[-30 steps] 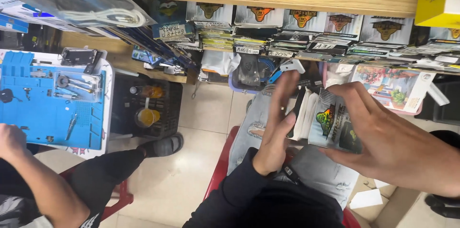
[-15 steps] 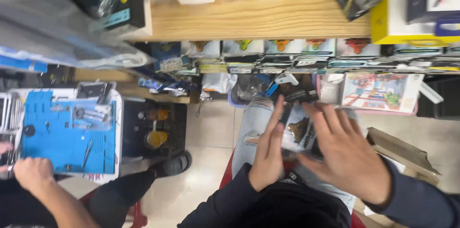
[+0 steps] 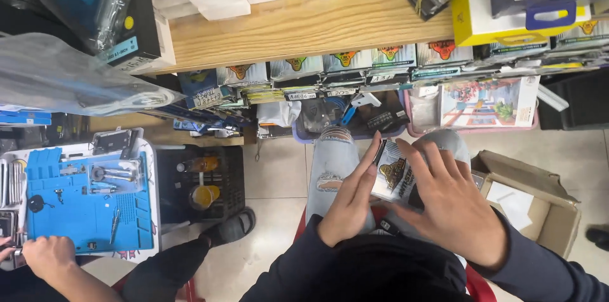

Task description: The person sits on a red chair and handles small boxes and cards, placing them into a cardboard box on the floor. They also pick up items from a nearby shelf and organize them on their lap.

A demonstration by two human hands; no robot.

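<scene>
Packets, a small stack of flat glossy ones with a gold-and-black emblem [image 3: 396, 174], sit over my lap between my knees in torn pale jeans, pinched between my two hands so the edges stay squared: my left hand [image 3: 349, 203] flat against the left edge, my right hand [image 3: 453, 203] spread over the right side. How many packets there are I cannot tell, since my right palm hides the lower ones, and a co-worker's hand [image 3: 47, 256] by the blue tool mat [image 3: 82, 207] is cut off at the frame's edge.
</scene>
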